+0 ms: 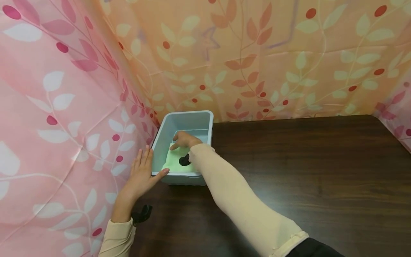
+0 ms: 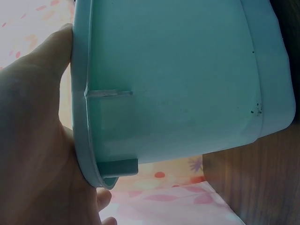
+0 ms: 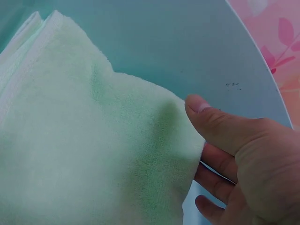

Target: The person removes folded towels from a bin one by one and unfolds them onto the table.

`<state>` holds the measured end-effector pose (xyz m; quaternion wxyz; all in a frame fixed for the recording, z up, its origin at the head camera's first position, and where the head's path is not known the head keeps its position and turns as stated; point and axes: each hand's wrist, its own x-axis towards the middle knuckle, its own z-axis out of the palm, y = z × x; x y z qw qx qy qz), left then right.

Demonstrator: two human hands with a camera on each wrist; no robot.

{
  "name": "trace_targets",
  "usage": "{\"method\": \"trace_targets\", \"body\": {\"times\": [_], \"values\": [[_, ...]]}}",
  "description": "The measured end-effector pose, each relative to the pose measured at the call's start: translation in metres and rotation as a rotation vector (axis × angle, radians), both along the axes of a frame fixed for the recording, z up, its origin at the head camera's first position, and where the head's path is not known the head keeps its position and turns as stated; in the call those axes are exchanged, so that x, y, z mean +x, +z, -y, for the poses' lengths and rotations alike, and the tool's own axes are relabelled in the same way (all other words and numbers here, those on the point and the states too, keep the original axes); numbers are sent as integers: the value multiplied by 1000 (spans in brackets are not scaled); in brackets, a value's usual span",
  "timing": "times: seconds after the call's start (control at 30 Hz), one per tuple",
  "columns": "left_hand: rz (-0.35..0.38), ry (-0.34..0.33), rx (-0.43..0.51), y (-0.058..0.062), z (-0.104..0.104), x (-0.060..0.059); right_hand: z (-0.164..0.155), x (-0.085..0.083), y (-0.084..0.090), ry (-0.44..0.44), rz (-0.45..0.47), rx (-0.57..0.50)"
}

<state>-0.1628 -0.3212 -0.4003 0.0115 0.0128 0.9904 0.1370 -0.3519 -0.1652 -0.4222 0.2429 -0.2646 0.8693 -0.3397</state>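
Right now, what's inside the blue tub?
Inside the tub lies a folded light green towel. The right hand rests on it, thumb on the cloth's edge. The forearm hides part of the towel; the floor beneath it cannot be seen.

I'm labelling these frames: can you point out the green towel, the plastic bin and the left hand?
green towel [image 3: 84, 154]: right wrist view, middle of the folded cloth.
plastic bin [image 1: 187, 114]: head view, far rim.
left hand [image 1: 141, 175]: head view, back of the hand beside the bin.
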Motion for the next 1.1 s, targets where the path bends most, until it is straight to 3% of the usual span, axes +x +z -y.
{"method": "trace_targets", "body": {"times": [0.73, 0.93, 1.1], "values": [[3, -5, 18, 0, -4, 0, -9, 7, 5, -44, 4, -89], [12, -3, 21, 0, -2, -2, -5, 7, 12, -17, -44, -92], [9, -2, 18, 0, 0, -2, -3, 6, 21, 54, -90, -82]]}}
